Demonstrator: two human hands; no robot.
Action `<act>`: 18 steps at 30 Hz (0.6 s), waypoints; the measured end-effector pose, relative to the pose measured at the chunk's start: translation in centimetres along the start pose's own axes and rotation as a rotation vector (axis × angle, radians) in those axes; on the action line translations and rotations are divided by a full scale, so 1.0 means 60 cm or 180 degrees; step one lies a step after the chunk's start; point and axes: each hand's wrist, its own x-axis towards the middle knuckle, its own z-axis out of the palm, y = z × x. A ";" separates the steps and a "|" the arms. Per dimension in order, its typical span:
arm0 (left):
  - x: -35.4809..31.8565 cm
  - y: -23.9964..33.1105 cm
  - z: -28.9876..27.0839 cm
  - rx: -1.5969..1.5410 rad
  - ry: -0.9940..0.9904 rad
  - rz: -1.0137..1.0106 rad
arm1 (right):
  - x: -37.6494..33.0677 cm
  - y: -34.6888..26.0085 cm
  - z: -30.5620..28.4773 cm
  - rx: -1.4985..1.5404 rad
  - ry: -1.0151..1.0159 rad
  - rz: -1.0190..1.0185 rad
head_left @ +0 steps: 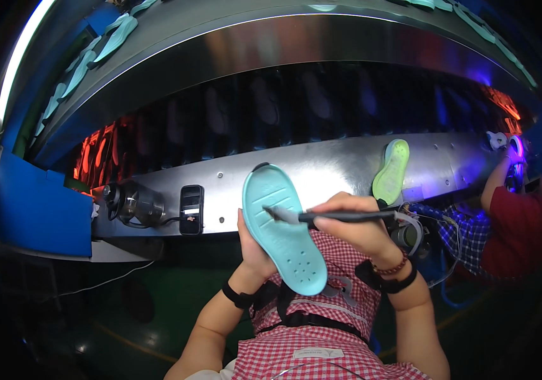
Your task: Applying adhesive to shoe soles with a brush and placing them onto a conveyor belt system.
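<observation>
A light-blue shoe sole point(303, 256) is tilted in front of me, its grooved and perforated face toward me. My left hand point(256, 252) grips it along the left edge, with most of the fingers hidden behind it. In my right hand point(363, 231) is a brush point(347, 217) with a black handle and a pale hose at its rear end. The dark brush tip lies over the grooved upper half of the sole; whether it touches cannot be made out for certain. A yellow-green sole point(393, 171) rests on the metal bench point(322, 155) beyond my right hand.
On the bench's left stand a glass pot point(143, 206) and a black rectangular case point(191, 209). Behind runs a dark heated tunnel with orange glow at both ends. Several light-blue soles point(117, 38) lie on the upper belt. At right, a person in red point(515, 234) works close by.
</observation>
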 end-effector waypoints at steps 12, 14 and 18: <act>0.006 0.013 0.023 0.0471 0.0430 0.0888 | -0.017 -0.002 0.007 -0.0354 -0.0641 -0.0081; 0.010 0.020 0.031 0.0229 0.0272 0.1111 | -0.030 0.004 0.006 -0.0593 -0.1120 -0.0741; 0.016 0.035 0.049 0.0222 0.0333 0.1486 | -0.031 0.010 -0.010 -0.0387 -0.0364 -0.0600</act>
